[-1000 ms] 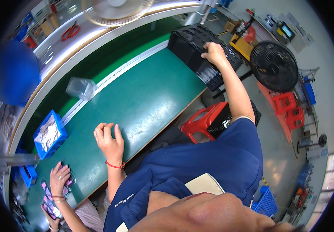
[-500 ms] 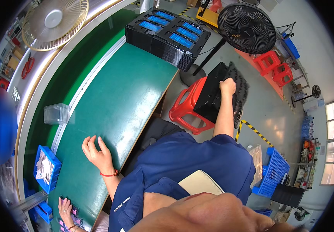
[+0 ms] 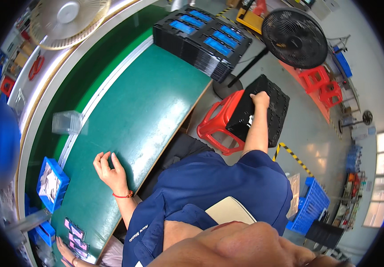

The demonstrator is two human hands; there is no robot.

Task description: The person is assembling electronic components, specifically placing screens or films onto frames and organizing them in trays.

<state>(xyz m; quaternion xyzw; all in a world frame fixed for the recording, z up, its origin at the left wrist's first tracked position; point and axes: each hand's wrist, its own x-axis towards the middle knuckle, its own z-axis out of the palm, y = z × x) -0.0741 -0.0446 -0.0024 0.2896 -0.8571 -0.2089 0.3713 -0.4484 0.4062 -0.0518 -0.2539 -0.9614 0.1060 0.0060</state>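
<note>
My left hand (image 3: 112,171), with a red bracelet at the wrist, lies over the green tabletop (image 3: 134,98), fingers apart and holding nothing. My right arm reaches out beyond the table edge, where my right hand (image 3: 260,99) is closed on the edge of a black plastic tray (image 3: 277,116). Other black trays (image 3: 241,116) seem to be under or beside it; how many cannot be told. They rest on a red plastic stool (image 3: 218,124). At the table's far end stands a stack of black trays (image 3: 192,49) with blue pieces in the top one.
A black floor fan (image 3: 294,39) stands behind the stool. On the left are a clear plastic box (image 3: 66,122) and a blue bin (image 3: 60,193) of pale slips. A co-worker's hand (image 3: 65,251) is beside dark, pink-marked parts (image 3: 77,236). A blue crate (image 3: 312,204) lies right.
The black tray in my right hand, blurred before, is now sharp and shows more of its broad face. My left hand stays in place. The co-worker's hand has drawn back from the pink-marked parts.
</note>
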